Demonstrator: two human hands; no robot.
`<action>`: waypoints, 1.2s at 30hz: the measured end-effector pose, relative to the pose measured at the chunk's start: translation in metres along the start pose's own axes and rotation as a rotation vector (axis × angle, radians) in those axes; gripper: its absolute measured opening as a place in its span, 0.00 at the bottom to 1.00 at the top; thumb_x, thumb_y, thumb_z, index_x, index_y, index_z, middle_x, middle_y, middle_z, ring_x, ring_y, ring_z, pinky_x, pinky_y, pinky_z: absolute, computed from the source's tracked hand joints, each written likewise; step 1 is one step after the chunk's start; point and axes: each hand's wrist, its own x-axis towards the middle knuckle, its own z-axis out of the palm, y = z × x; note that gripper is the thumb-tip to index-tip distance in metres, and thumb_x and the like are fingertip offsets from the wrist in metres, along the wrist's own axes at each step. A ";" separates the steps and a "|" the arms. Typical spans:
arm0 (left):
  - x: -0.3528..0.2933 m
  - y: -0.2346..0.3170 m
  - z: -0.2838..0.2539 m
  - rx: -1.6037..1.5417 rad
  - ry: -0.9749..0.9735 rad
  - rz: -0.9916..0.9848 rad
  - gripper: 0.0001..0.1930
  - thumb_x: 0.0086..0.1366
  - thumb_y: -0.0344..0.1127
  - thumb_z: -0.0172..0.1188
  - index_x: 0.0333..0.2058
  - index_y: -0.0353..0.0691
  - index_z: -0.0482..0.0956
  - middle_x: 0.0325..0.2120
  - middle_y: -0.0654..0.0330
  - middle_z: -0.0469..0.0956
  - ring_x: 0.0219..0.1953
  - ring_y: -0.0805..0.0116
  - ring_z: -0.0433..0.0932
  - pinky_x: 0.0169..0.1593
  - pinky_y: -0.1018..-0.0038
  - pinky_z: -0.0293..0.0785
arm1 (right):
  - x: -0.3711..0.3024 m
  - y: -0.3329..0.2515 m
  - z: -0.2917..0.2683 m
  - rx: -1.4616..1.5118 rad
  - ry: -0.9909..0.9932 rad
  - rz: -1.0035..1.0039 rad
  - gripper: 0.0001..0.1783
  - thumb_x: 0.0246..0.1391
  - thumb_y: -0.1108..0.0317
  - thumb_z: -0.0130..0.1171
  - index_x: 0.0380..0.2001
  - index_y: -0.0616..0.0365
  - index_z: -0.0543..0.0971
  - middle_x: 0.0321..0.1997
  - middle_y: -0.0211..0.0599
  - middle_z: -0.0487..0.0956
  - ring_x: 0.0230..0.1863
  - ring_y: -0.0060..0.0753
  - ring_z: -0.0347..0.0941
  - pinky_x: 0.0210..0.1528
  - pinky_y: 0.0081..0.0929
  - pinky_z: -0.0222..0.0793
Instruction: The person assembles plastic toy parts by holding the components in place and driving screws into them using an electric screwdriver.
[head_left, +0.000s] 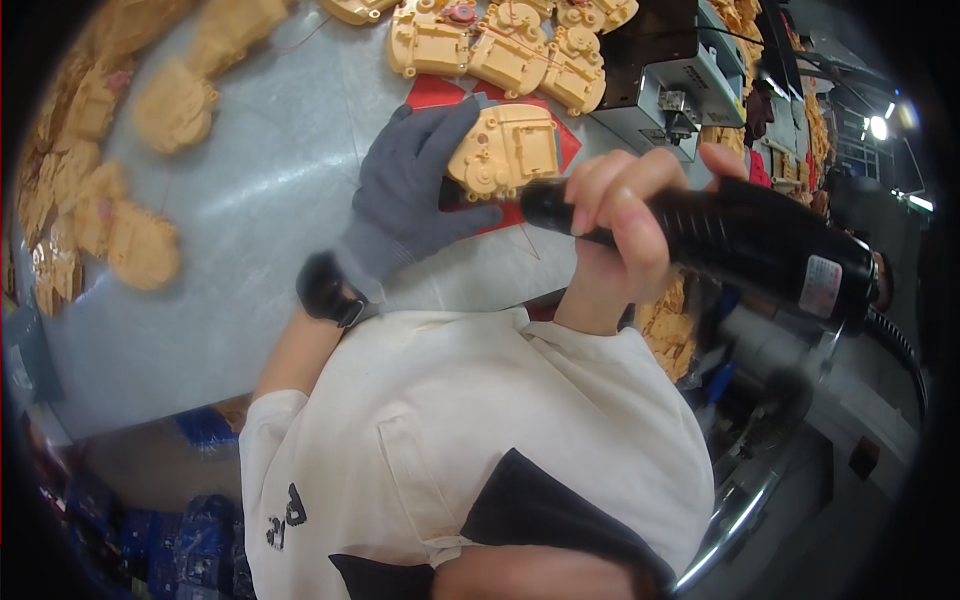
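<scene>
My left hand [415,185], in a grey glove, curls round the left side of a yellow-orange plastic housing [510,150] and holds it over a red pad [565,145] on the table. Bare, my right hand [630,205] is wrapped round a black electric screwdriver [740,235]. The driver lies nearly level, its front end pointing left at the housing's lower edge. Whether its tip touches a screw is hidden there. A thin red wire hangs below the housing.
Several like housings [495,45] stand just beyond the pad, and more are heaped along the left edge of the grey table [260,220]. A metal box-shaped machine [690,90] stands at the right. The driver's black cord [900,345] trails off at the far right.
</scene>
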 end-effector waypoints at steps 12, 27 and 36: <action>0.000 0.005 -0.006 0.074 -0.011 -0.017 0.45 0.39 0.48 0.71 0.58 0.46 0.62 0.47 0.58 0.67 0.51 0.60 0.65 0.61 0.61 0.59 | 0.004 0.010 0.009 -0.086 -0.027 0.032 0.30 0.46 0.73 0.53 0.51 0.56 0.53 0.19 0.33 0.70 0.18 0.28 0.66 0.25 0.28 0.66; 0.000 0.002 -0.005 0.106 0.022 0.021 0.44 0.39 0.51 0.71 0.56 0.44 0.63 0.48 0.58 0.67 0.52 0.59 0.66 0.60 0.58 0.59 | 0.002 0.022 0.013 -0.023 -0.136 0.041 0.27 0.45 0.77 0.53 0.49 0.53 0.57 0.17 0.37 0.66 0.14 0.32 0.63 0.22 0.32 0.63; 0.000 0.006 -0.001 0.089 0.028 0.087 0.40 0.43 0.48 0.70 0.55 0.44 0.65 0.44 0.56 0.69 0.47 0.58 0.69 0.57 0.58 0.61 | -0.008 0.029 0.008 -0.136 -0.170 -0.118 0.29 0.44 0.78 0.56 0.49 0.54 0.57 0.18 0.35 0.68 0.14 0.31 0.64 0.22 0.31 0.66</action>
